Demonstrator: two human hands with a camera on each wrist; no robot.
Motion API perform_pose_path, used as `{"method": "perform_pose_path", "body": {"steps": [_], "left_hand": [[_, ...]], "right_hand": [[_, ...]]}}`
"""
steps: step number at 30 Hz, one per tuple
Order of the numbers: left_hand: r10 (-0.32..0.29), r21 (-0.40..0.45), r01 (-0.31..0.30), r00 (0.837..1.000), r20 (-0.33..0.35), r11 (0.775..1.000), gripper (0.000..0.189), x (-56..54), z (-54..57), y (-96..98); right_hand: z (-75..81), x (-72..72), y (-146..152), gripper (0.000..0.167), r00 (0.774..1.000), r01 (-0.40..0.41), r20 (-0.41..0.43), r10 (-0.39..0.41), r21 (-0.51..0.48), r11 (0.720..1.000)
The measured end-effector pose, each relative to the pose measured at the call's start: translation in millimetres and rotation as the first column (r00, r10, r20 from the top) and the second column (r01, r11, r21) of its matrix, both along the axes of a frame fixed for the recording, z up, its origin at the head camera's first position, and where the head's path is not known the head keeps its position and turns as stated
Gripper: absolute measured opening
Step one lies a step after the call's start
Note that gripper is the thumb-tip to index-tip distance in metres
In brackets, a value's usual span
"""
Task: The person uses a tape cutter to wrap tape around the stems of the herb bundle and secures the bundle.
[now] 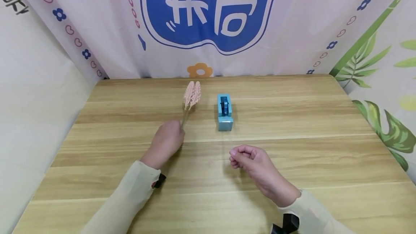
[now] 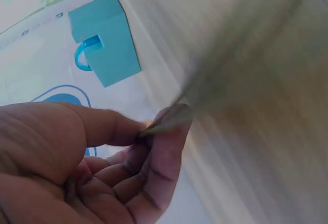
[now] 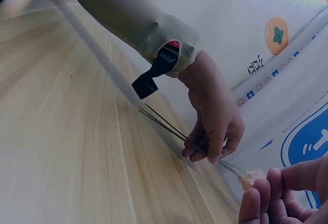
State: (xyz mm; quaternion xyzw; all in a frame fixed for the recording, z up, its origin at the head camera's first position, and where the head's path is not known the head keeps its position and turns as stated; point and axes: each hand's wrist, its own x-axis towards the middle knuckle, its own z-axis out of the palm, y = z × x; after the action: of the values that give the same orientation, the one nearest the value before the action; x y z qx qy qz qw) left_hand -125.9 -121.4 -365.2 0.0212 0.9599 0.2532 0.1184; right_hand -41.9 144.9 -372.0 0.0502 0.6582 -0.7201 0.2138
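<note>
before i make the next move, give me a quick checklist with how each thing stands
1. Stems held: ok, the left grip pinches them.
2. Stem ends gathered: not ok, they spread apart behind the hand.
3. Pink flower heads clear of the tape dispenser: ok, a gap shows.
4. Dispenser standing on the table: ok.
5. Tape in the right grip: cannot tell, too faint to see.
</note>
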Motion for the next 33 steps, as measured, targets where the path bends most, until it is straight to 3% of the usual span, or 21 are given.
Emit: {"method": "perform_pose_path", "body": {"steps": [4, 9, 11, 16, 18, 21, 29, 33], "left_hand": [[-0.011, 0.023, 0.013, 0.993, -0.12, 1.0, 0.015, 6.0, -0.1, -3.5], [0.013, 0.095, 0.013, 0.963, -0.27, 0.995, 0.015, 16.8, -3.6, -13.4], [0.038, 0.127, 0.006, 0.94, -0.338, 0.992, 0.015, 21.3, -5.2, -19.1], [0.071, 0.186, 0.027, 0.862, -0.502, 0.982, 0.013, 32.7, -7.5, -34.3], [0.061, 0.194, 0.051, 0.845, -0.531, 0.98, 0.013, 36.6, -7.8, -40.6], [0.02, 0.196, 0.103, 0.842, -0.539, 0.975, 0.013, 42.1, -8.1, -51.1], [-0.111, 0.191, 0.224, 0.877, -0.468, 0.956, 0.009, 55.6, -8.1, -85.3], [-0.182, 0.176, 0.282, 0.881, -0.436, 0.943, 0.012, 61.6, -7.8, -95.9]], "right_hand": [[2.8, -0.4, 1, 0.019, 1.0, 0.004, -0.008, -0.004, 0.002, 1.0], [4.3, -0.6, 1, 0.017, 1.0, 0.004, -0.017, -0.004, -0.002, 1.0], [4.5, -0.4, 1, 0.017, 1.0, 0.004, -0.019, -0.004, -0.004, 1.0], [4.5, -0.4, 2, 0.017, 1.0, 0.009, -0.021, -0.009, -0.007, 1.0], [5.0, -0.5, 2, 0.018, 1.0, 0.008, -0.024, -0.008, -0.01, 1.0], [6.4, -0.6, 2, 0.018, 0.999, 0.009, -0.031, -0.009, -0.019, 1.0], [7.0, 0.2, 2, 0.017, 1.0, 0.005, -0.023, -0.006, -0.044, 0.999], [6.5, -0.1, 2, 0.017, 1.0, 0.011, -0.017, -0.012, -0.044, 0.999]]}}
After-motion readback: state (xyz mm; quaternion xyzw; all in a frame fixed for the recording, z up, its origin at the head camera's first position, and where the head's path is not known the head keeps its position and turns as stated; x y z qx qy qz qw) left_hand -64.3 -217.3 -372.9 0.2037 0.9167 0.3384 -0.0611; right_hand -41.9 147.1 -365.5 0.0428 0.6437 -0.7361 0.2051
